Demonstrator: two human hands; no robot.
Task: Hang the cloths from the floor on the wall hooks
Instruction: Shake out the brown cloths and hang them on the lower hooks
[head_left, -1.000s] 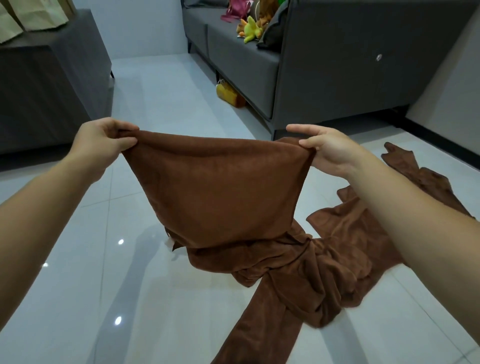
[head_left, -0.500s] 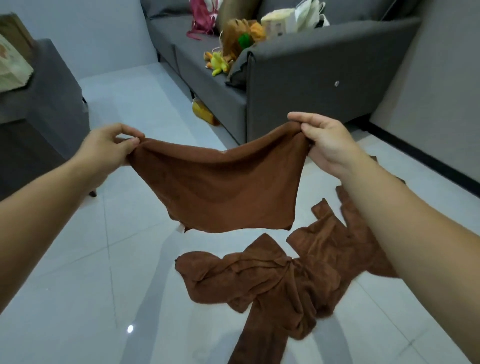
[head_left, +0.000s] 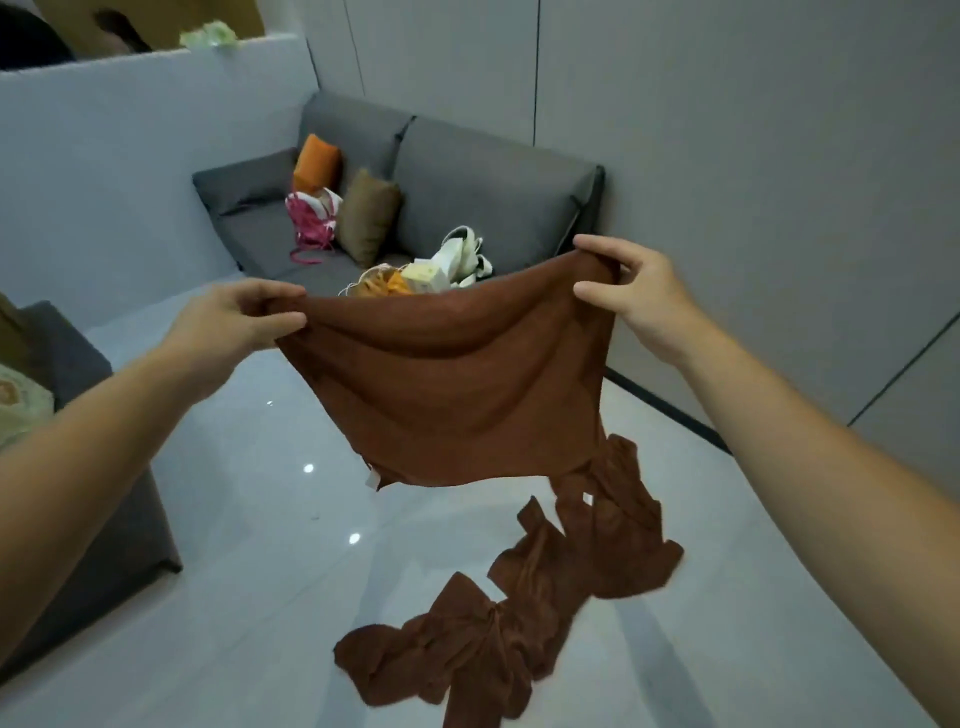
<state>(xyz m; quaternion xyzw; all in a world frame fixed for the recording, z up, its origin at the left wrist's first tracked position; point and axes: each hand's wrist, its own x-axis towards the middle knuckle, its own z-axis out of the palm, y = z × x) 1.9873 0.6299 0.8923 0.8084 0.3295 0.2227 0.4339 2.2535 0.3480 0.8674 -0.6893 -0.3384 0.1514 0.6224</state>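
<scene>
I've lifted the brown cloth (head_left: 457, 384) clear of the pile (head_left: 519, 613) below; left hand (head_left: 234, 322) and right hand (head_left: 639, 291) pinch its top corners. Hooks unseen.

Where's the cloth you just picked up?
In the head view, the brown cloth hangs mid-frame between left hand and right hand, above the floor pile.

The cloth (head_left: 457, 384) I hold is plain rust-brown, like the cloths on the floor (head_left: 545, 603). The sofa (head_left: 467, 187) is grey, its cushions orange (head_left: 316, 162) and olive-brown (head_left: 368, 214).
</scene>
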